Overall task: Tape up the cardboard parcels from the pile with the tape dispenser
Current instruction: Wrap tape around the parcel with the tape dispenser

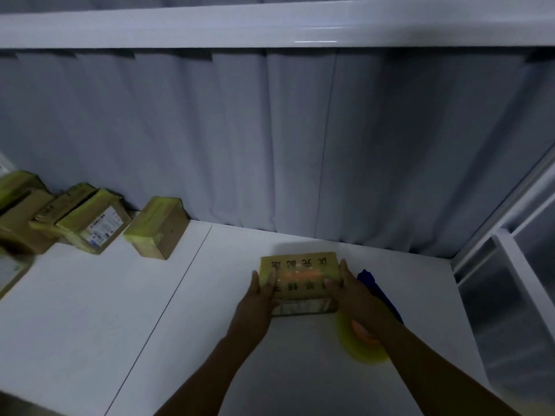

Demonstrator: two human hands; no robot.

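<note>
Table: smooth white laminate, looks slick. Pile at table's far left: brown card boxes, glossy yellow tape. Parcel right of table centre: small, stiff, probably light; film slippery, so grip short ends. Dispenser at table's right side, yellow roll. Left hand and right hand clamp parcel's ends

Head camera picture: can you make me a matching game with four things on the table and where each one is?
Things:
1. parcel with black writing
2. yellow tape roll
3. pile of parcels
4. blue object

Places:
A. just right of the right hand
B. far left, by the curtain
C. held between the left hand and the right hand
D. partly under the right arm

Pairs: 1-C, 2-D, 3-B, 4-A.
</note>
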